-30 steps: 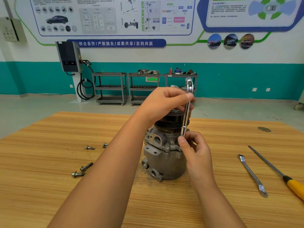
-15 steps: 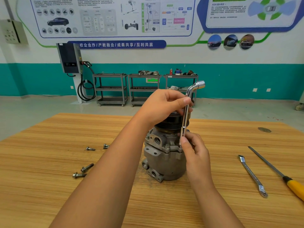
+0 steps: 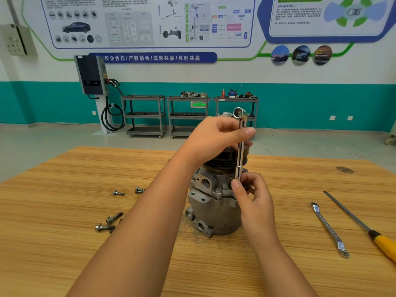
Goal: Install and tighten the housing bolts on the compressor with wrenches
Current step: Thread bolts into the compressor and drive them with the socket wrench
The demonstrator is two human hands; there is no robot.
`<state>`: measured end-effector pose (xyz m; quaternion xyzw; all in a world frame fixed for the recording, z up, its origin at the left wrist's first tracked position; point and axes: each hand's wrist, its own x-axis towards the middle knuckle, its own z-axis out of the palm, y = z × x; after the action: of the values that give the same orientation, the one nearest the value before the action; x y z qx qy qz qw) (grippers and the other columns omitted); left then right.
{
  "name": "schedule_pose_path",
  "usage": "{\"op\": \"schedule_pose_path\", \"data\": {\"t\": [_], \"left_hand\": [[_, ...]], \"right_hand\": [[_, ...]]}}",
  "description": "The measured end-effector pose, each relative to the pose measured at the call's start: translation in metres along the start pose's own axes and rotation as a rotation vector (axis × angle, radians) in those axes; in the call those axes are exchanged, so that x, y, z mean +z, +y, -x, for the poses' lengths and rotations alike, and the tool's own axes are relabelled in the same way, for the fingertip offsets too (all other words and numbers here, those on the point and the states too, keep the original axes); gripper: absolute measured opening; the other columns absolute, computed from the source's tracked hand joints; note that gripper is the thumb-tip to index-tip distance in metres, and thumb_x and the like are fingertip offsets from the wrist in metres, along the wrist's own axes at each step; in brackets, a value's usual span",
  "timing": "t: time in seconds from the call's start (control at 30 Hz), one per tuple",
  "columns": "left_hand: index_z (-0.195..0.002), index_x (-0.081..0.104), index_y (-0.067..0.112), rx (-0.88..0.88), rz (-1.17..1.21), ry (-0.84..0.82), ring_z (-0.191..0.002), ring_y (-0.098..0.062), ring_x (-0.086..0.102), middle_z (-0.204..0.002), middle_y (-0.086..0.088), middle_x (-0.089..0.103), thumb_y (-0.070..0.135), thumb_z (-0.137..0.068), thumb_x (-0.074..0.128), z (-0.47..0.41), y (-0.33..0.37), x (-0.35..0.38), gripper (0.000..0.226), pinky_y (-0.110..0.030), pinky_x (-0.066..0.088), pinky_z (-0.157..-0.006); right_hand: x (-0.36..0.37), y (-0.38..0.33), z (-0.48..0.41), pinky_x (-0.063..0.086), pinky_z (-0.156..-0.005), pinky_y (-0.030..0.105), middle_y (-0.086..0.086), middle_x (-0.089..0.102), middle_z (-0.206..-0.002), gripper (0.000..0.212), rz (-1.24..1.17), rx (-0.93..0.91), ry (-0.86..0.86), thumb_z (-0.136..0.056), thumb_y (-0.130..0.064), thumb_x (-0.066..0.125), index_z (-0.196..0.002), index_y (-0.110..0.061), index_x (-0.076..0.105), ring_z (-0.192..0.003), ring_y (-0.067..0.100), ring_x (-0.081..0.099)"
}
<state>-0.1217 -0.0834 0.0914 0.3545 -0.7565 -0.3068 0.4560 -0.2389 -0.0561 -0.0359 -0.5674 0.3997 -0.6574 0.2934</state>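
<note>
two grips on upright wrench (image 3: 240,153), left hand (image 3: 214,140) round shaft, right hand (image 3: 255,202) pinching its hidden tip

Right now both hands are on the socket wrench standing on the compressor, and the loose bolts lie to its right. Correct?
No: the loose bolts lie to the left of the compressor, as the head view shows. Both the left hand and the right hand are on the socket wrench.

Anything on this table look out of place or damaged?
Nothing stands out. The compressor stands upright, the left hand and right hand hold the wrench upright on it, and loose bolts lie to its left, not yet installed.
</note>
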Motion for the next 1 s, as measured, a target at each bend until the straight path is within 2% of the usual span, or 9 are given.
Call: {"op": "schedule_pose_path", "data": {"t": [0.1, 0.2, 0.3, 0.37, 0.47, 0.67, 0.8, 0.93, 1.0], "left_hand": [[-0.091, 0.070, 0.006, 0.000, 0.033, 0.015, -0.071, -0.003, 0.066, -0.087, -0.002, 0.074, 0.022, -0.088, 0.067, 0.0002, -0.0003, 0.0012, 0.017, -0.015, 0.052, -0.072], [-0.089, 0.065, -0.002, 0.008, 0.073, 0.026, -0.067, -0.003, 0.066, -0.077, 0.000, 0.072, 0.016, -0.087, 0.069, 0.0004, -0.0006, 0.0012, 0.018, -0.016, 0.054, -0.071], [-0.073, 0.062, 0.012, 0.001, 0.078, 0.017, -0.075, -0.017, 0.071, -0.076, 0.001, 0.073, 0.015, -0.088, 0.068, 0.0007, -0.0001, 0.0003, 0.016, -0.025, 0.056, -0.078], [-0.074, 0.063, 0.015, 0.000, 0.062, 0.011, -0.085, -0.024, 0.072, -0.084, -0.002, 0.075, 0.018, -0.090, 0.065, 0.0003, -0.0002, 0.0000, 0.016, -0.028, 0.056, -0.083], [-0.088, 0.070, 0.011, -0.004, 0.048, 0.005, -0.085, -0.017, 0.071, -0.088, -0.002, 0.076, 0.020, -0.093, 0.061, 0.0000, -0.0010, 0.0000, 0.014, -0.019, 0.054, -0.081], [-0.095, 0.070, 0.008, 0.007, 0.058, -0.020, -0.079, -0.007, 0.070, -0.083, 0.001, 0.074, 0.014, -0.099, 0.049, 0.0014, -0.0011, -0.0003, 0.022, -0.011, 0.049, -0.070], [-0.096, 0.071, 0.008, 0.003, 0.057, -0.018, -0.080, -0.010, 0.071, -0.083, 0.000, 0.075, 0.021, -0.096, 0.056, 0.0020, -0.0004, 0.0004, 0.020, -0.010, 0.048, -0.068], [-0.095, 0.074, 0.009, -0.006, -0.009, 0.026, -0.075, 0.000, 0.068, -0.085, 0.000, 0.075, 0.029, -0.093, 0.061, 0.0022, 0.0006, 0.0025, 0.024, -0.006, 0.046, -0.063], [-0.099, 0.075, 0.012, 0.011, -0.081, 0.040, -0.077, -0.003, 0.065, -0.090, -0.004, 0.072, 0.032, -0.091, 0.062, 0.0012, -0.0003, 0.0033, 0.025, -0.011, 0.049, -0.067]], "right_hand": [[0.0013, -0.0011, 0.0000, 0.041, -0.075, 0.026, 0.000, 0.056, -0.091, 0.012, -0.014, 0.006, 0.021, -0.087, -0.026, 0.063, -0.082, -0.028, 0.052, -0.088, 0.015, 0.052], [0.0021, -0.0028, 0.0002, 0.043, -0.076, 0.028, -0.002, 0.055, -0.089, 0.013, -0.009, 0.004, 0.030, -0.084, -0.028, 0.064, -0.082, -0.028, 0.051, -0.087, 0.015, 0.053], [0.0011, -0.0013, 0.0002, 0.044, -0.078, 0.028, -0.002, 0.058, -0.093, 0.009, -0.018, -0.001, 0.016, -0.088, -0.026, 0.064, -0.086, -0.029, 0.055, -0.089, 0.012, 0.054], [0.0014, -0.0021, -0.0003, 0.043, -0.084, 0.028, -0.005, 0.060, -0.097, 0.006, -0.028, 0.001, -0.003, -0.088, -0.033, 0.056, -0.091, -0.029, 0.061, -0.097, 0.013, 0.055], [0.0018, -0.0025, -0.0015, 0.039, -0.089, 0.024, -0.014, 0.060, -0.094, 0.024, -0.051, -0.025, -0.008, -0.086, -0.033, 0.044, -0.091, -0.027, 0.066, -0.105, 0.013, 0.053], [-0.0006, 0.0005, -0.0028, 0.040, -0.086, 0.025, -0.011, 0.061, -0.092, 0.025, -0.067, -0.039, -0.002, -0.096, -0.010, 0.050, -0.088, -0.025, 0.068, -0.100, 0.013, 0.056], [-0.0007, -0.0001, -0.0016, 0.042, -0.080, 0.024, -0.011, 0.061, -0.090, 0.018, -0.047, -0.027, 0.010, -0.094, -0.016, 0.055, -0.086, -0.028, 0.065, -0.093, 0.012, 0.057], [0.0002, -0.0016, -0.0005, 0.043, -0.075, 0.019, -0.012, 0.062, -0.090, 0.013, -0.053, 0.002, 0.030, -0.091, -0.021, 0.060, -0.085, -0.032, 0.064, -0.085, 0.007, 0.057], [-0.0002, -0.0027, -0.0002, 0.043, -0.073, 0.019, -0.009, 0.063, -0.090, 0.010, -0.056, 0.012, 0.042, -0.089, -0.023, 0.062, -0.083, -0.032, 0.064, -0.083, 0.006, 0.057]]}}
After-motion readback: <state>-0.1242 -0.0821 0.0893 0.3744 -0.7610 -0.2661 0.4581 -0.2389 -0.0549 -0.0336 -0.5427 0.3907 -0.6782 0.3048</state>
